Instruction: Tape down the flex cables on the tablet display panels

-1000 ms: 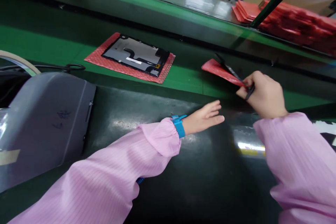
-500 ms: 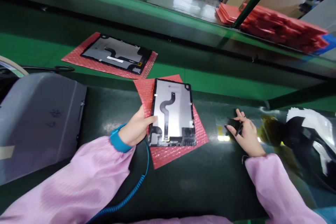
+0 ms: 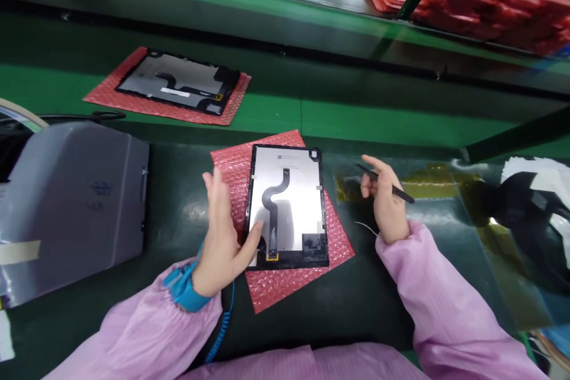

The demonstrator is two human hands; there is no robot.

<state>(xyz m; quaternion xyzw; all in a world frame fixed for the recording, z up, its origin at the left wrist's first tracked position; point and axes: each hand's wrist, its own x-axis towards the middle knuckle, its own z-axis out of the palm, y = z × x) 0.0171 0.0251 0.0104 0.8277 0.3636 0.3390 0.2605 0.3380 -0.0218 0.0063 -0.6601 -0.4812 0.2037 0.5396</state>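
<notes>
A tablet display panel (image 3: 291,190) lies back side up on a red bubble-wrap sheet (image 3: 285,285) on the dark mat before me. A black flex cable (image 3: 272,202) runs down its silver back. My left hand (image 3: 222,237) rests on the panel's left edge, fingers stretched out and thumb on the lower left corner near the cable's end. My right hand (image 3: 385,202) hovers to the right of the panel, fingers closed on thin black tweezers (image 3: 392,188) that point away to the right.
A second panel (image 3: 178,80) on red bubble wrap lies on the green conveyor belt (image 3: 365,124) at the back left. A grey machine housing (image 3: 66,202) stands at the left. Stacked red bubble-wrap bags (image 3: 472,3) sit on the far shelf. Yellowish film (image 3: 427,184) lies at the right.
My left hand let go of the panel's edge and now lies open on it. My right hand rose from the mat with the tweezers. The far panel drifted left on the belt.
</notes>
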